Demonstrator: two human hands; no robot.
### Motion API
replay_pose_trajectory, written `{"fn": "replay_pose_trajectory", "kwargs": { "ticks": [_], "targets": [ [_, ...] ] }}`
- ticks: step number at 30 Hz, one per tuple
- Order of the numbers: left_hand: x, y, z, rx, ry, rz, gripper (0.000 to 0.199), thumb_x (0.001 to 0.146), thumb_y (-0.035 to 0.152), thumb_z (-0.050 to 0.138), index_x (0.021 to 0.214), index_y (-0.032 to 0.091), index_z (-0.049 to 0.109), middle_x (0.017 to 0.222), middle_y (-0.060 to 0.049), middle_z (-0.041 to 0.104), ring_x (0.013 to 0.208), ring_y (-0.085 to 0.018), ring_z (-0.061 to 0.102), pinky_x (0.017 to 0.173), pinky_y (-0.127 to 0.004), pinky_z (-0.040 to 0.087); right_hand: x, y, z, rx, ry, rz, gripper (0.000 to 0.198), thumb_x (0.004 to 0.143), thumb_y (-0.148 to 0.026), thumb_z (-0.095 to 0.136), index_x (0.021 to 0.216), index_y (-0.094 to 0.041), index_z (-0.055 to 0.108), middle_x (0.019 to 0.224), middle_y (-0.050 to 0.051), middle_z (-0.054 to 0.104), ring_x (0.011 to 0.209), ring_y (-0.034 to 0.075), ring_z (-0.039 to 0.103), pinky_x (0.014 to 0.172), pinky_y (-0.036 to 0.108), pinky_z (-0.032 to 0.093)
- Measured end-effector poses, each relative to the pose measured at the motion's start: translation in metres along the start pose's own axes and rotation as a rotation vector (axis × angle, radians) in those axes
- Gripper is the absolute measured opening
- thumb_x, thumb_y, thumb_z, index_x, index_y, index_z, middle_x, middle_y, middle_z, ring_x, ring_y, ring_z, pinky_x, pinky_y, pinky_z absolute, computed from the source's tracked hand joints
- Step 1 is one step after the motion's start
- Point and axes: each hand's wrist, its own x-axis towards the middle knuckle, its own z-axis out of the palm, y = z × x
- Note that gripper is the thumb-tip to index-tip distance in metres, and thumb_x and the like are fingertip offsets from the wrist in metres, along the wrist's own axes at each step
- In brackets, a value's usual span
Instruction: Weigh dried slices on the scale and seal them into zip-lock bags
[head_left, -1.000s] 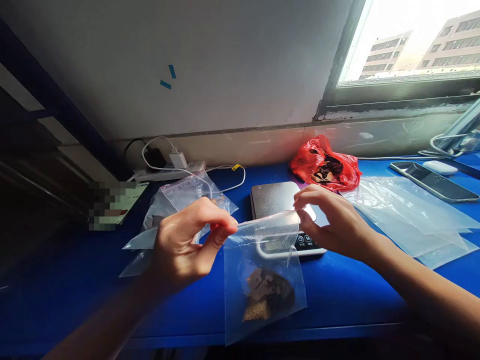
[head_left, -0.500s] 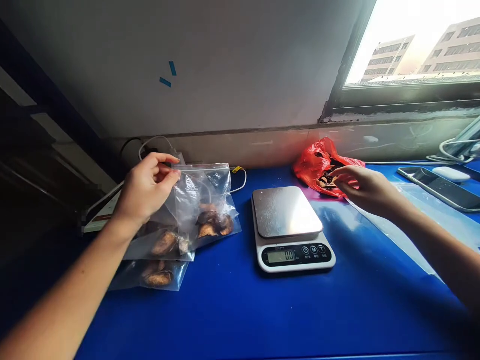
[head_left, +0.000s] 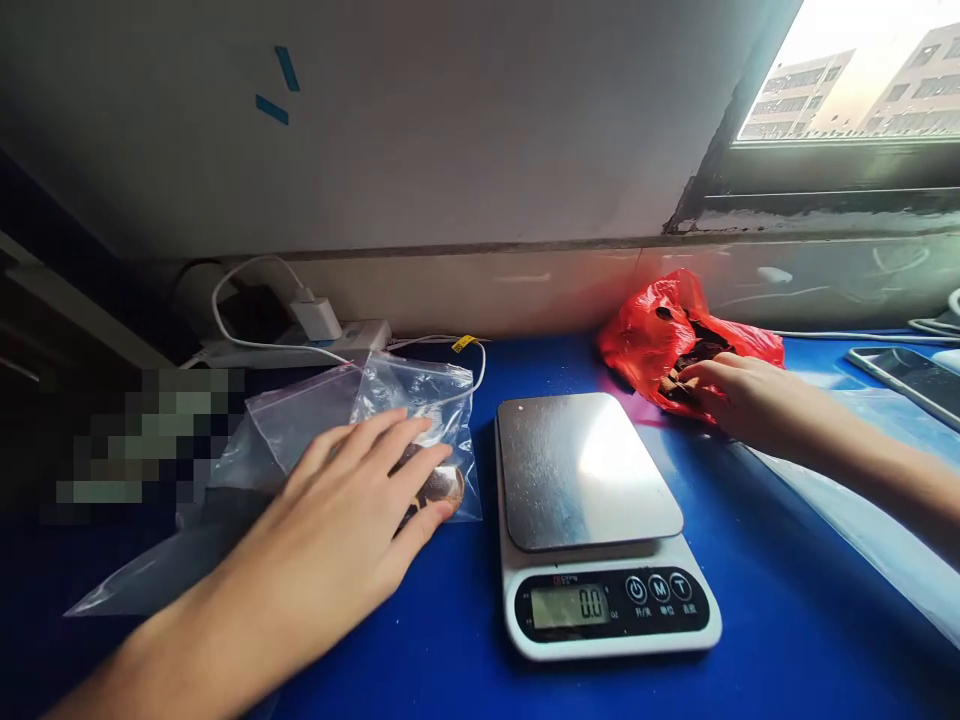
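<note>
My left hand (head_left: 360,500) lies open, fingers spread, over a clear zip bag (head_left: 420,375) on the blue table. Dried mushrooms (head_left: 444,487) show in that bag beside my fingertips, partly covered by the hand. Other clear bags (head_left: 300,415) lie under and left of it. My right hand (head_left: 739,400) reaches into the mouth of a red plastic bag (head_left: 645,335), fingers bent together at dark dried pieces (head_left: 679,380); what they pinch, if anything, is hidden. Between my hands stands a kitchen scale (head_left: 589,470) with a bare steel plate, its display reading 0.0.
Behind the clear bags are a power strip (head_left: 367,338), a white charger (head_left: 319,318) and a looped white cable (head_left: 480,375). At the right, a phone (head_left: 911,375) and a clear plastic sheet (head_left: 877,400) lie on the table. The wall runs along the back.
My left hand has let go of the zip bag's top edge and come down flat over the bags. My right hand is deeper in the red bag. The view has moved closer.
</note>
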Motion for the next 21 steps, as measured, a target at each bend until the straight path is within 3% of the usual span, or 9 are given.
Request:
{"fn": "replay_pose_trajectory", "kwargs": {
  "ticks": [3,7,10,14,21],
  "targets": [
    [-0.008,-0.003,0.014,0.067,0.033,0.003,0.04,0.097,0.044,0.04,0.125,0.024,0.061,0.13,-0.008,0.064,0.121,-0.036,0.056,0.096,-0.06,0.045,-0.006,-0.003,0.002,-0.015,-0.013,-0.035,0.026,0.091,-0.025,0.042,0.088,-0.018,0.067,0.089,0.012,0.068,0.076,0.023,0.062,0.065,0.034,0.044],
    [-0.015,-0.011,0.018,0.121,0.034,0.029,0.048,0.097,0.047,0.037,0.135,0.022,0.054,0.137,-0.008,0.06,0.125,-0.037,0.054,0.097,-0.061,0.044,-0.022,-0.012,0.003,-0.009,0.068,-0.093,0.025,0.093,-0.037,0.045,0.09,-0.021,0.064,0.091,0.011,0.067,0.079,0.024,0.062,0.065,0.035,0.046],
    [-0.023,-0.013,0.013,0.167,-0.009,0.053,0.058,0.096,0.051,0.037,0.147,0.023,0.038,0.147,-0.008,0.049,0.131,-0.038,0.048,0.097,-0.063,0.043,-0.031,-0.021,0.003,-0.057,0.124,-0.103,0.023,0.093,-0.038,0.046,0.089,-0.021,0.061,0.088,0.011,0.065,0.073,0.025,0.061,0.062,0.037,0.045],
    [-0.035,-0.019,0.007,0.185,-0.082,0.059,0.067,0.095,0.053,0.04,0.154,0.033,0.017,0.155,-0.003,0.036,0.139,-0.042,0.036,0.1,-0.069,0.038,-0.033,-0.03,-0.001,0.078,0.16,-0.025,0.02,0.091,-0.039,0.049,0.084,-0.022,0.056,0.081,0.007,0.064,0.067,0.023,0.06,0.06,0.034,0.044],
    [-0.038,-0.021,0.008,0.101,-0.132,0.019,0.062,0.096,0.051,0.041,0.153,0.035,0.022,0.156,-0.004,0.036,0.143,-0.039,0.03,0.111,-0.07,0.024,-0.035,-0.027,0.001,0.129,0.065,0.03,0.025,0.093,-0.032,0.043,0.103,-0.016,0.06,0.096,0.014,0.064,0.079,0.024,0.062,0.07,0.036,0.047]
  ]
}}
